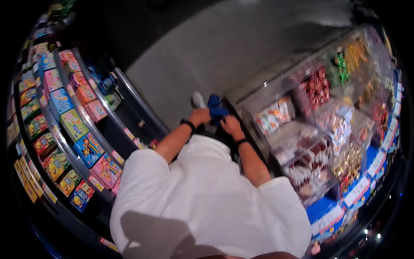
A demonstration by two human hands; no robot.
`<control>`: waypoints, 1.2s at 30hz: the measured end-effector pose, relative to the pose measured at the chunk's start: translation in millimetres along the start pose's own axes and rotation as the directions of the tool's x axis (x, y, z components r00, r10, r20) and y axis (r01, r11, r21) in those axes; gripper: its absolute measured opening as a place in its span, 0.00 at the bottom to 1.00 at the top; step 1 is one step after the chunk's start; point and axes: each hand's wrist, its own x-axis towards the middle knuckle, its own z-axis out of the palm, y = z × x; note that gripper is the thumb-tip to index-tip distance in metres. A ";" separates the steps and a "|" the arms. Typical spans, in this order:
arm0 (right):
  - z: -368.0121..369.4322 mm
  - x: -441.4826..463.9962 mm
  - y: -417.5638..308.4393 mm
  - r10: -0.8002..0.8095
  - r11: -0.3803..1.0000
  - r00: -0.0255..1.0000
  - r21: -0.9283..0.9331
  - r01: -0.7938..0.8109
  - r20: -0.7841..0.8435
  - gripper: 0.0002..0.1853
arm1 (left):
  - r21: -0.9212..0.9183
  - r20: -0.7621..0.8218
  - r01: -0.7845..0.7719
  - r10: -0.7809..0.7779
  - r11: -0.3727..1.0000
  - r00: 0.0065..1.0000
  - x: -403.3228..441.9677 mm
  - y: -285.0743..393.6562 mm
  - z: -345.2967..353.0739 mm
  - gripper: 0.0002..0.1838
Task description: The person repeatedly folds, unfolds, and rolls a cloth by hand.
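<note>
Stocked shelving (62,142) at left, clear candy bins (288,131) at right.
Between them, beyond a white shirt (207,194), the left hand (199,116) touches a blue item (219,111), the right hand (231,125) just beside it; whether either grasps it, I cannot tell.

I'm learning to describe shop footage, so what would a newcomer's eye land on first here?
Probably the broad white shirt across the lower middle, with the left hand and right hand just above it, at a blue item too blurred to identify. Next come the bright, colourful boxes in rows along the left, then the clear bins of wrapped goods on the right.
</note>
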 end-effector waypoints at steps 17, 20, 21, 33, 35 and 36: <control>-153.5 253.8 -228.1 -0.662 0.737 0.750 0.172 0.653 -0.009 0.13 | -0.434 -0.249 0.393 -0.528 0.810 0.812 -37.3 -137.7 -221.8 0.25; -173.8 309.6 -231.5 -0.665 0.727 0.747 0.247 0.641 0.019 0.17 | -0.434 -0.219 0.414 -0.539 0.800 0.813 -16.4 -152.6 -272.0 0.22; -167.1 340.5 -218.3 -0.708 0.681 0.706 0.267 0.682 0.002 0.21 | -0.410 -0.266 0.389 -0.517 0.825 0.814 6.2 -175.6 -267.6 0.21; -269.3 462.4 -223.5 -0.409 0.912 0.883 0.092 0.399 0.229 0.20 | -0.566 -0.242 0.443 -0.654 0.695 0.717 101.0 -230.8 -430.8 0.37; -273.9 488.6 -238.6 -0.461 0.887 0.875 0.116 0.447 0.149 0.19 | -0.825 -0.161 0.292 -0.697 0.484 0.699 115.2 -240.2 -470.8 0.36; -274.1 506.1 -248.4 -0.483 0.876 0.866 0.095 0.474 0.128 0.18 | -0.833 -0.187 0.279 -0.717 0.478 0.672 125.6 -246.8 -493.5 0.34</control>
